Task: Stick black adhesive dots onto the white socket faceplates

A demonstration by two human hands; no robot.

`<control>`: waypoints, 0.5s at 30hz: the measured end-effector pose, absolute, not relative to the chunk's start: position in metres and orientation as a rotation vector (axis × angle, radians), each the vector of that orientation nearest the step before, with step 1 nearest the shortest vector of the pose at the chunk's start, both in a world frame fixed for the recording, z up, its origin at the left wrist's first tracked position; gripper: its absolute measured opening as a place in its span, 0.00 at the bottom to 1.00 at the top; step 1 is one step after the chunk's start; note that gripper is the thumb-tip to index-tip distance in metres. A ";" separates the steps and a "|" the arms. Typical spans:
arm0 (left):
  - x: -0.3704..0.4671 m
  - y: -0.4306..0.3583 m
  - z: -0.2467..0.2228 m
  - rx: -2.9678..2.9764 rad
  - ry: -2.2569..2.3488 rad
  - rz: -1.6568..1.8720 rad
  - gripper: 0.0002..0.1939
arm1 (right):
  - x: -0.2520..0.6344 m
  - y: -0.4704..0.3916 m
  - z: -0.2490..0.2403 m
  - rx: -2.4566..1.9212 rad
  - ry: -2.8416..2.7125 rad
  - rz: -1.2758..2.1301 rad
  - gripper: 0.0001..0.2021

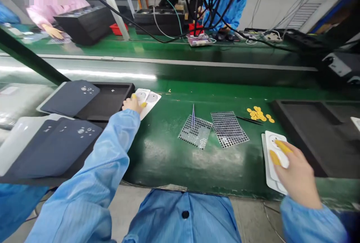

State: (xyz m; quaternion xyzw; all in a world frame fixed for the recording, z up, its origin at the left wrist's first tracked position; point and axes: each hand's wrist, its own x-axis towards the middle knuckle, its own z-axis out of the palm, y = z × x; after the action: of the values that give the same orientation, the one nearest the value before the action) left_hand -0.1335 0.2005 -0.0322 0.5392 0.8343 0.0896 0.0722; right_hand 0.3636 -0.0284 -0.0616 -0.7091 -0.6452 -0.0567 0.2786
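Observation:
My left hand (pixel 132 105) reaches to two overlapping white panels (pixel 152 102) beside a black tray, its yellow-tipped thumb and finger closed on the upper one. Each panel carries a round disc. At the right, my right hand (pixel 299 173) lies over a small stack of white rounded panels (pixel 271 171). Its yellow-covered thumb and finger rest apart on the top panel's face; the other fingers are mostly hidden. Between the hands, tweezers (pixel 193 117) lie on a clear sheet with small black dots (pixel 187 134). A fuller dotted sheet (pixel 229 128) lies beside it.
Yellow finger cots (pixel 258 114) lie near dark tweezers (pixel 250 120). A black tray (pixel 306 138) stands right; dark grey panels (pixel 56 145) lie in trays at left. Cables (pixel 202 6) hang above. Two people (pixel 56 1) work across the bench.

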 end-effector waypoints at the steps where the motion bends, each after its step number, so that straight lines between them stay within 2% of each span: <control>1: -0.135 0.200 -0.030 1.618 2.510 0.250 0.39 | 0.336 -0.026 -0.059 -1.802 -1.774 -0.109 0.18; 4: -0.136 0.197 -0.016 1.660 2.497 0.244 0.48 | 0.251 -0.005 -0.061 -1.529 -1.983 0.074 0.18; 7: -0.138 0.192 -0.002 1.732 2.448 0.276 0.45 | 0.193 0.019 -0.078 -1.353 -2.198 0.109 0.18; 9: -0.139 0.189 0.001 1.741 2.436 0.292 0.41 | 0.179 0.027 -0.090 -1.291 -2.269 0.104 0.14; 11: -0.140 0.189 0.001 1.730 2.445 0.310 0.42 | 0.180 0.023 -0.097 -1.250 -2.314 0.111 0.08; 15: -0.146 0.191 0.004 1.706 2.413 0.395 0.55 | 0.197 -0.012 -0.096 -1.142 -2.375 0.162 0.09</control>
State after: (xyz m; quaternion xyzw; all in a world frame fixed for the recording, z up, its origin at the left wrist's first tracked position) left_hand -0.1462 0.1911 0.0039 0.5704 0.8067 0.1321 0.0798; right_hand 0.1973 -0.0117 -0.0957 -0.4190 -0.8713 0.0596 0.2482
